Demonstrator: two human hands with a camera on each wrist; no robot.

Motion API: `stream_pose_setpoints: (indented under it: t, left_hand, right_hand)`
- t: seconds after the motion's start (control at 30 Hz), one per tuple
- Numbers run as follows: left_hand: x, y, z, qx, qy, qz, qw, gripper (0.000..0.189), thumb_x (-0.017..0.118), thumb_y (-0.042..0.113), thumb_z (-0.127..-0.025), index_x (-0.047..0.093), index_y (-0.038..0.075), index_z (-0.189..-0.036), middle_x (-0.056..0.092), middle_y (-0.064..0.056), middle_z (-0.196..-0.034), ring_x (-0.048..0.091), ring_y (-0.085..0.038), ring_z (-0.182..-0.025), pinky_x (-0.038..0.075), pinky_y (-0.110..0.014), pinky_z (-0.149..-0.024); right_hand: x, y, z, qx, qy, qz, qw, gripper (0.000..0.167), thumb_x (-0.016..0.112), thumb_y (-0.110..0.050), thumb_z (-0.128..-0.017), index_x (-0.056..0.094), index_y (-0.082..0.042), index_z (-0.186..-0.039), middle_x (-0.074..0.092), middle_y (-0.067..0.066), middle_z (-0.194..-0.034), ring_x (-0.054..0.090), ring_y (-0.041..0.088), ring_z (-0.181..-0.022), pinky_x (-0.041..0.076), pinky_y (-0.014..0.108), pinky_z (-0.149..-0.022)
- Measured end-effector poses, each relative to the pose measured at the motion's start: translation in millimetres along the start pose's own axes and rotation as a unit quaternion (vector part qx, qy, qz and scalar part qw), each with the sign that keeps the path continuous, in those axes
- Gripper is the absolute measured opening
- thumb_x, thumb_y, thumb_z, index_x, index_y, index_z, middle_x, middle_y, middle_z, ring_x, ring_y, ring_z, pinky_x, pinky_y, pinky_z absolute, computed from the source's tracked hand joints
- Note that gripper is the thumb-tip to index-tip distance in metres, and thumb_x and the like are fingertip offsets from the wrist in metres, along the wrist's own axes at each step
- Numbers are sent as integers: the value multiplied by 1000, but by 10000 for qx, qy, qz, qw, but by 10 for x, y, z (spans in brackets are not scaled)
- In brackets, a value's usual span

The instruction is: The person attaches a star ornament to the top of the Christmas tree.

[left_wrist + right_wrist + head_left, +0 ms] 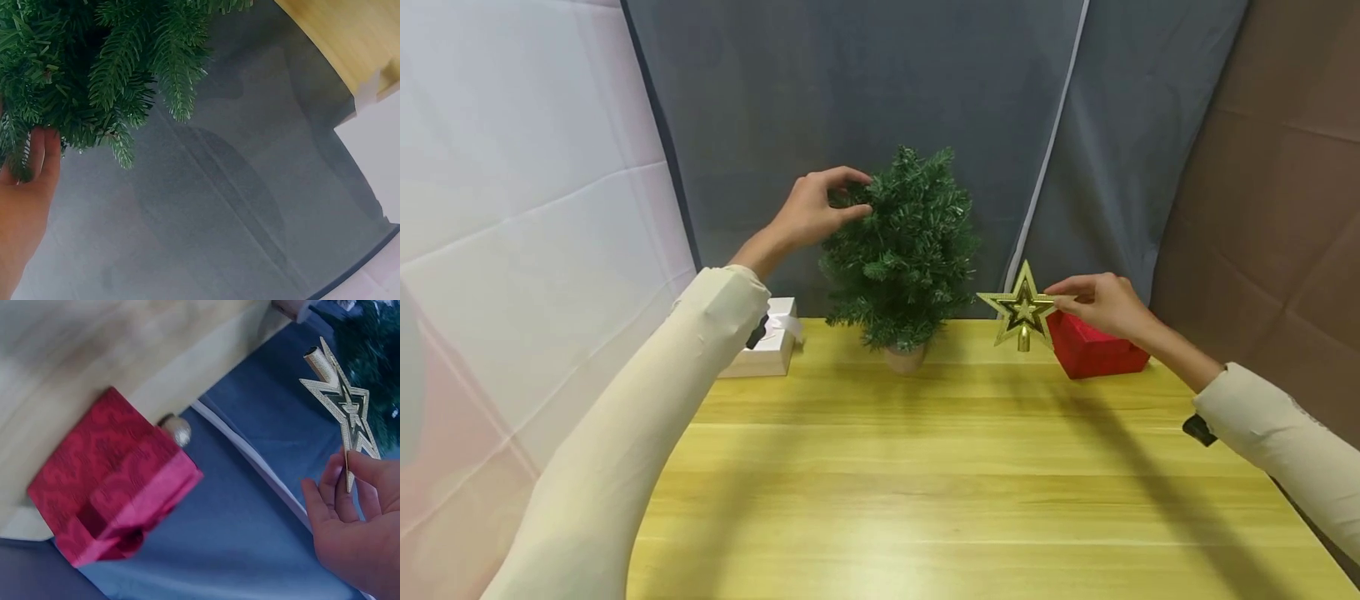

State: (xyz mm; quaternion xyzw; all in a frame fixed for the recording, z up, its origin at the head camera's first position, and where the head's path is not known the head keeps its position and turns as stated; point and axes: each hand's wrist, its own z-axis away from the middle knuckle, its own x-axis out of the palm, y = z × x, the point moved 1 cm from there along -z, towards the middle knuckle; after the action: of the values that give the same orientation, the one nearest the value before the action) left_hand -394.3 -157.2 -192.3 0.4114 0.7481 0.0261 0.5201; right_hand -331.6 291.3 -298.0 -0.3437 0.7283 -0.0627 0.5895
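A small green artificial Christmas tree stands upright in a pale pot near the table's back edge. My left hand is at the tree's upper left side, thumb and fingers curled round some of its branches; part of this hand is hidden by needles in the left wrist view. To the right of the tree, my right hand pinches a gold star tree topper by one side point. The star is held up off the table, its tubular base pointing down in the head view.
On the wooden table, a red patterned box sits behind the right hand. A small round glittery ball lies beside it. A white box with ribbon stands back left. Grey curtains hang close behind the tree.
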Motion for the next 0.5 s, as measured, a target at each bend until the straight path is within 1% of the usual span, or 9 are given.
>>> stream_pose_setpoints:
  t: [0.07, 0.17, 0.23, 0.33, 0.43, 0.5]
  left_hand:
    - [-1, -1, -6, 7, 18, 10, 10000, 47, 74, 30, -99, 62, 20, -144, 58, -5, -148, 56, -26, -129, 46, -50, -106]
    - [3, -6, -2, 22, 62, 26, 10000, 47, 75, 28, -99, 63, 19, -143, 59, -5, -145, 56, -26, -128, 46, -50, -105]
    - [15, -5, 8, 30, 22, 19, 10000, 47, 75, 28, -99, 62, 18, -143, 60, -5, -145, 56, -26, -128, 46, -50, -105]
    - [25, 2, 24, 3, -72, 25, 10000, 48, 74, 28, -99, 61, 18, -144, 58, -5, -147, 55, -27, -130, 46, -51, -107]
    - [14, 22, 24, -16, -81, 34, 10000, 48, 74, 28, -99, 61, 18, -144, 58, -5, -148, 55, -27, -132, 45, -51, -108]
    - [-4, 35, 14, 0, -26, 4, 10000, 48, 75, 28, -98, 62, 19, -143, 58, -4, -147, 55, -26, -131, 46, -51, -107]
  right_hand:
    - [-75, -41, -25, 39, 78, 88, 9999, 25, 73, -17, -100, 78, -8, -122, 78, 17, -108, 77, 28, -89, 43, 28, -54]
    - [-174, -102, -60, 54, 196, 153, 9997, 25, 73, -18, -100, 77, -9, -123, 77, 18, -111, 76, 33, -94, 45, 27, -57]
    - [-233, -133, -74, 30, 226, 235, 9995, 26, 73, -18, -100, 77, -9, -124, 76, 18, -114, 76, 35, -97, 48, 24, -61]
    - [-324, -180, -91, 30, 268, 331, 9991, 27, 72, -20, -100, 77, -10, -125, 75, 19, -119, 75, 37, -99, 48, 25, -60]
    - [-433, -232, -132, -50, 395, 481, 9980, 28, 72, -21, -101, 77, -11, -126, 74, 19, -120, 74, 35, -96, 48, 25, -59]
    - [-520, -269, -174, -130, 547, 580, 9967, 27, 72, -23, -101, 77, -12, -125, 75, 19, -119, 75, 29, -91, 47, 24, -58]
